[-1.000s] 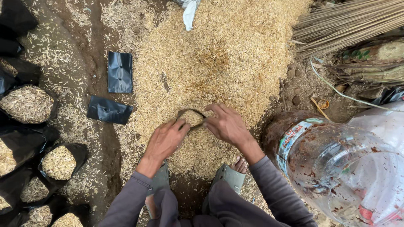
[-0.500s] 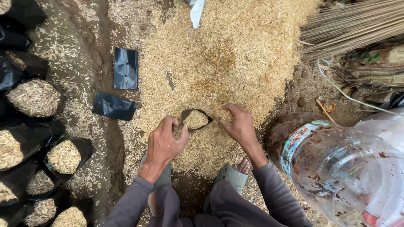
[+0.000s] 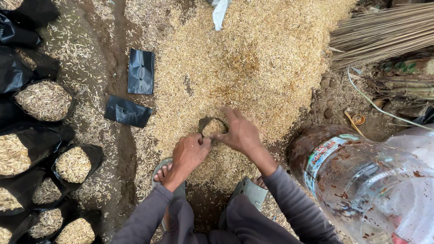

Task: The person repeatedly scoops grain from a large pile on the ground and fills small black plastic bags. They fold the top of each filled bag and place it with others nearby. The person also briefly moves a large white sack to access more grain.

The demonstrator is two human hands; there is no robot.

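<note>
both hands have drawn closer together since a moment ago, the left hand (image 3: 189, 152) and right hand (image 3: 239, 132) pinching the rim of a husk-filled black bag (image 3: 212, 126) between them, now nearly full.

our left hand (image 3: 189, 153) curled in a loose fist low in front of us, our right hand (image 3: 240, 132) beside it, fingers bent, thumbs close, both grey sleeves reaching forward

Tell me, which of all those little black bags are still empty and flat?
The two flat black bags lying on the bare ground left of the husk pile. The bags along the left edge stand open, full of husks, and both hands hold another.
</note>
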